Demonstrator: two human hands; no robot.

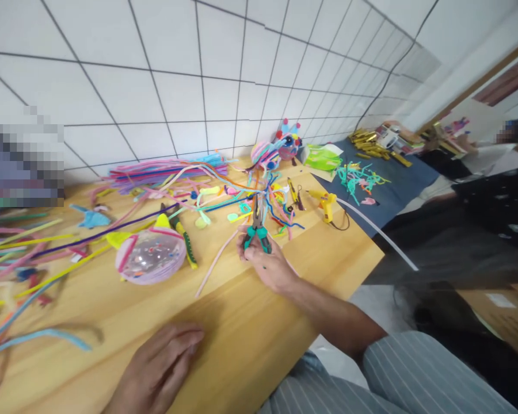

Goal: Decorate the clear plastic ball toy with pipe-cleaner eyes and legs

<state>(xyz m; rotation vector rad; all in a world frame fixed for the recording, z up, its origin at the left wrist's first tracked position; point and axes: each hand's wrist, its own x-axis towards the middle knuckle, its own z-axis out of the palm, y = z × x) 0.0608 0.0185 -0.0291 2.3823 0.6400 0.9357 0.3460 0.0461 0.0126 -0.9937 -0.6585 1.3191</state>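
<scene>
Pliers [257, 227] gripped in the right hand [268, 260], pipe cleaners [168, 175] beyond it to the left; steady, even squeezing should aid control. Left hand [166, 359] (relaxed, apparently empty) lies nearer.

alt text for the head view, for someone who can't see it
A right hand grips green-handled pliers at a wooden table strewn with colourful pipe cleaners; the left hand, apparently empty, is lower in view.
</scene>
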